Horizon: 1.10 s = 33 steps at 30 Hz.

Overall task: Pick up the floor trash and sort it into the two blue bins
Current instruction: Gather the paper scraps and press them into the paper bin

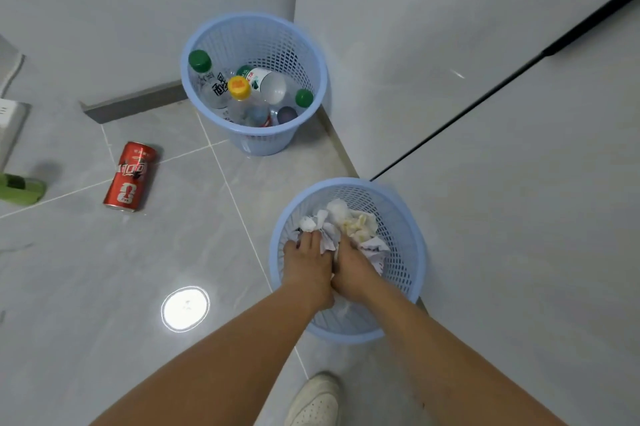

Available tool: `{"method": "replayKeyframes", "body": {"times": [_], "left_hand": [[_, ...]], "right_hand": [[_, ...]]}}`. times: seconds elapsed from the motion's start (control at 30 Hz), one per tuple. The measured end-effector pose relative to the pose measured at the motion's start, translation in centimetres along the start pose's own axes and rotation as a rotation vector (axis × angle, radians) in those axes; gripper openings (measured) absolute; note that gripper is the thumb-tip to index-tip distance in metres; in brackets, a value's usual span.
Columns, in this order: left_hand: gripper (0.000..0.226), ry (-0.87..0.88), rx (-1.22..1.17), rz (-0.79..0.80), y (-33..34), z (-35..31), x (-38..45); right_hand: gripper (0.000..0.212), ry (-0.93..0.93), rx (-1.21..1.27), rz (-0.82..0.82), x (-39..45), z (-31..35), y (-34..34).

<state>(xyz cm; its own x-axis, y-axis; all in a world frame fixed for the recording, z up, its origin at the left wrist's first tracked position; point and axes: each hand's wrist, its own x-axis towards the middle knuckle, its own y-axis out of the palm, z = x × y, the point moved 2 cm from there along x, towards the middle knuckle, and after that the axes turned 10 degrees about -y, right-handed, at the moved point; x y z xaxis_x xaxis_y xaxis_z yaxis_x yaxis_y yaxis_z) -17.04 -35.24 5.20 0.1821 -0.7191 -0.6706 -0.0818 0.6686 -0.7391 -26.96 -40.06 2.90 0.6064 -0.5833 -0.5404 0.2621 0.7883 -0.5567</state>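
Two blue mesh bins stand by the wall corner. The far bin (270, 41) holds several plastic bottles (242, 103) with green and yellow caps. The near bin (398, 228) holds crumpled white paper (356, 221). Both my hands are down inside the near bin. My left hand (306, 261) presses on the paper with its fingers stretched forward. My right hand (353, 266) lies beside it, its fingertips buried in the paper and hidden. A red drink can (130, 176) lies on its side on the tiled floor to the left.
A green object (20, 188) and a white appliance (10, 124) sit at the left edge. A black pole (485, 96) leans along the right wall. My white shoe (317, 401) stands just before the near bin. Grey skirting runs behind the far bin.
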Motion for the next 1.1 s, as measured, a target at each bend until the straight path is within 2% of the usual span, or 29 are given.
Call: {"method": "replayKeyframes", "body": {"times": [0.1,0.13,0.3,0.37,0.5,0.6,0.67,0.73,0.83,0.97,1.1], "left_hand": [[0.090,0.015,0.005,0.024,-1.4,0.4,-1.6],[0.089,0.014,-0.004,0.006,-2.1,0.7,-2.5],[0.092,0.015,-0.098,-0.052,-5.1,2.5,-6.9],[0.082,0.026,-0.149,-0.061,-6.1,3.0,-8.1],[0.063,0.070,-0.266,-0.146,-8.2,4.3,-11.0],[0.047,0.111,-0.369,-0.276,-8.9,7.4,-13.8],[0.030,0.138,-0.427,-0.365,-8.7,10.8,-15.9],[0.022,0.113,-0.455,-0.372,-7.8,15.6,-18.4],[0.025,-0.054,-0.494,-0.294,-5.5,24.6,-22.3],[0.028,-0.259,-0.546,-0.272,-2.1,37.5,-28.2],[0.026,-0.415,-0.546,-0.256,0.7,49.1,-33.9]], "right_hand": [[0.047,-0.049,0.118,-0.042,-1.5,2.1,-1.8],[0.042,-0.029,0.126,-0.070,-2.1,2.7,-2.4],[0.061,0.061,-0.090,-0.190,-6.5,5.2,-4.9],[0.061,0.060,-0.229,-0.226,-8.0,6.4,-5.8],[0.035,0.105,-0.418,-0.319,-10.9,8.6,-6.7],[0.014,0.053,-0.426,-0.373,-12.5,10.8,-6.1],[0.009,0.011,-0.421,-0.353,-13.0,13.2,-5.0],[0.011,-0.027,-0.475,-0.303,-12.8,16.8,-3.2],[0.008,-0.122,-0.461,-0.216,-11.4,23.8,0.6],[0.020,-0.221,-0.504,0.025,-7.8,33.5,6.6],[0.023,-0.268,-0.492,0.104,-4.3,43.6,11.7]]}}
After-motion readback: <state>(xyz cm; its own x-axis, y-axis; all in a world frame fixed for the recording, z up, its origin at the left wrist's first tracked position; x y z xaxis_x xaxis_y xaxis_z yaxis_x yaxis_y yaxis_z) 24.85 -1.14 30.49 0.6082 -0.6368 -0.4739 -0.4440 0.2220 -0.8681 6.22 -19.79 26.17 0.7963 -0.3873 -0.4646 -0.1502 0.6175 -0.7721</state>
